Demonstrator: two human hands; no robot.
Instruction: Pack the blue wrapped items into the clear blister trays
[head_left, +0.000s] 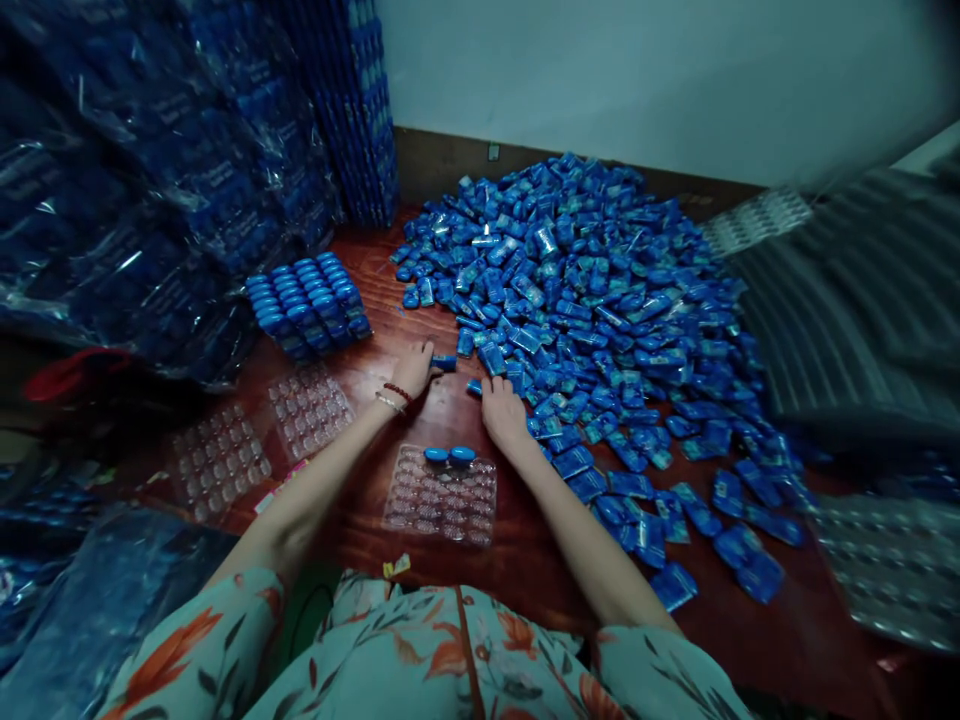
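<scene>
At the far left, blue packets in clear wrap (pixel 142 150) rise in a tall stack, with a clear moulded tray (pixel 221 462) lying below them on the reddish surface (pixel 450 415) and a second clear tray (pixel 309 408) just beside it. Behind that sits a neat block of blue packets (pixel 309 305). The left hand (pixel 412 372) has its fingers pinching a blue packet (pixel 445 363). Nearer the body, a third moulded tray (pixel 441 508) lies between the forearms, two glossy blue packets (pixel 449 455) side by side at its far edge. The right hand (pixel 502 412) has its fingers bent and touching another blue packet (pixel 474 387) — whether they grip it, I cannot tell. Beyond and rightward spreads a large loose heap of blue packets (pixel 577 290) — up towards the pale wall (pixel 637 80) — with greyish moulded trays (pixel 892 565) at the right edge.
</scene>
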